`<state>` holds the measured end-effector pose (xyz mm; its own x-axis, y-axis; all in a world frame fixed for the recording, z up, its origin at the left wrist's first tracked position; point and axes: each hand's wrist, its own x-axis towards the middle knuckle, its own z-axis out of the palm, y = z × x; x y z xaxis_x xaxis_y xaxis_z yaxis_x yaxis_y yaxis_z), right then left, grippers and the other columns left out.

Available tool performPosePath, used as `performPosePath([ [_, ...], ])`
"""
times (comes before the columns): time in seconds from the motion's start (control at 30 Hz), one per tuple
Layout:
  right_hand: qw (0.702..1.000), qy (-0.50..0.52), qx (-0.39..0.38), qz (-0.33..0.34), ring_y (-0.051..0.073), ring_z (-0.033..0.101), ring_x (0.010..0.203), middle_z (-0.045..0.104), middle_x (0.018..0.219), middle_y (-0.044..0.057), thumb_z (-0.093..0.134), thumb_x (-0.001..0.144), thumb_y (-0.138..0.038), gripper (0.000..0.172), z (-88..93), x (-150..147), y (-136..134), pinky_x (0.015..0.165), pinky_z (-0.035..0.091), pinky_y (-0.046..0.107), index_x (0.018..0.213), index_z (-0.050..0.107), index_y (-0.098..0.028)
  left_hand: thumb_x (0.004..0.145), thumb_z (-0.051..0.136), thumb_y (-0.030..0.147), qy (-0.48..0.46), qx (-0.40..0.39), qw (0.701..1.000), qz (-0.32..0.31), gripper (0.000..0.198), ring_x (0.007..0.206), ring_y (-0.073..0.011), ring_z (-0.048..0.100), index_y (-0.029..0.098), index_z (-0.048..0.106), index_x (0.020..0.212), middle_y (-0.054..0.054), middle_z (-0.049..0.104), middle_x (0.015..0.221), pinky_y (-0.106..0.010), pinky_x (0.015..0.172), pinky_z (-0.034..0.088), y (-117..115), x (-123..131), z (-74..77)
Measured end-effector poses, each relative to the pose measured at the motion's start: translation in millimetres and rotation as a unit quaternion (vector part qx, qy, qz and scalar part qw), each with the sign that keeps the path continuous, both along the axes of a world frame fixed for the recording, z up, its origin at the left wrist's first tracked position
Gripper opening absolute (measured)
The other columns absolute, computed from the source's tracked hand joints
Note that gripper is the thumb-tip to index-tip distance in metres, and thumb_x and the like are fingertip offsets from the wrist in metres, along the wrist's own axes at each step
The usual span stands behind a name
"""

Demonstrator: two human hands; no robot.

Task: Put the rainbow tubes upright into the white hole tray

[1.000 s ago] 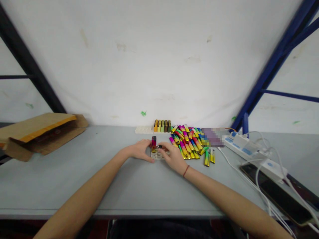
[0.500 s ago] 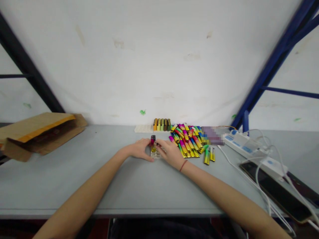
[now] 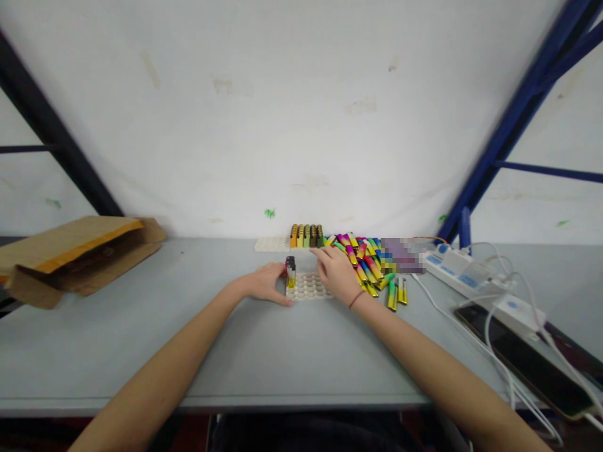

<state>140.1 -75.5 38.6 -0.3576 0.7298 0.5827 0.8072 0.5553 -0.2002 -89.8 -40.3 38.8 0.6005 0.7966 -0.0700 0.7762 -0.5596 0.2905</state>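
Note:
A white tray (image 3: 308, 287) with a honeycomb of holes lies before me. A few lighters (image 3: 291, 273) with black tops and shiny yellow lower parts stand upright at its left end. My left hand (image 3: 267, 282) rests against that end, thumb at the near corner and fingers beside the lighters, spread apart. My right hand (image 3: 338, 271) hovers over the tray's right end, fingers stretched out, with nothing visible in them. Just right of it lies a loose pile of shiny multicoloured lighters (image 3: 372, 267), partly hidden by the hand.
Behind, a filled block of upright lighters (image 3: 306, 236) stands beside another white tray (image 3: 272, 243). A brown paper bag (image 3: 94, 254) lies far left. On the right are a power strip (image 3: 471, 282), white cables and a phone (image 3: 522, 358).
My right hand has drawn away from the standing lighters, moving right towards the pile and uncovering the tray's holes. My left hand has stayed put.

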Motion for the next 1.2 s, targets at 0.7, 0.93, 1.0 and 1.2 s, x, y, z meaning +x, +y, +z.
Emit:
performPosePath([
  [0.7,0.939,-0.246,-0.223,0.088,0.026,0.054,0.116,0.064,0.122,0.009,0.054,0.077,-0.012,0.046,13.0,31.0,60.6,0.1,0.039,0.037,0.122,0.064,-0.019,0.054,0.076,0.064,-0.013,-0.006,1.0,0.0,0.077,0.105,-0.0322,0.054,0.017,0.055,0.111,-0.011,0.058,0.113,-0.039,0.091,0.042,-2.6,1.1,0.6],
  [0.93,0.921,-0.237,-0.277,0.137,0.027,0.058,0.112,0.062,0.126,0.012,0.066,0.064,-0.009,0.067,34.9,33.4,67.4,0.095,0.045,0.036,0.129,0.058,-0.02,0.055,0.075,0.065,-0.006,-0.007,1.0,-0.002,0.078,0.103,-0.0312,0.055,0.016,0.055,0.112,-0.012,0.058,0.112,-0.038,0.09,0.043,-3.2,1.1,1.8],
  [1.0,0.936,-0.204,-0.249,0.142,0.028,0.058,0.111,0.064,0.121,0.013,0.065,0.062,-0.006,0.065,34.8,34.4,65.6,0.094,0.044,0.038,0.125,0.06,-0.018,0.054,0.075,0.065,-0.007,-0.007,1.0,-0.001,0.078,0.102,-0.031,0.055,0.016,0.055,0.111,-0.012,0.059,0.111,-0.038,0.09,0.043,-2.6,0.9,1.1],
  [1.2,0.943,0.076,-0.275,0.17,0.019,0.064,0.094,0.067,0.11,0.011,0.064,0.065,-0.006,0.055,27.8,38.2,61.7,0.087,0.05,0.036,0.119,0.059,-0.013,0.053,0.076,0.065,-0.015,-0.005,1.0,0.001,0.076,0.1,-0.0299,0.055,0.018,0.055,0.109,-0.01,0.059,0.108,-0.038,0.09,0.043,-1.5,-0.5,-0.7],
])
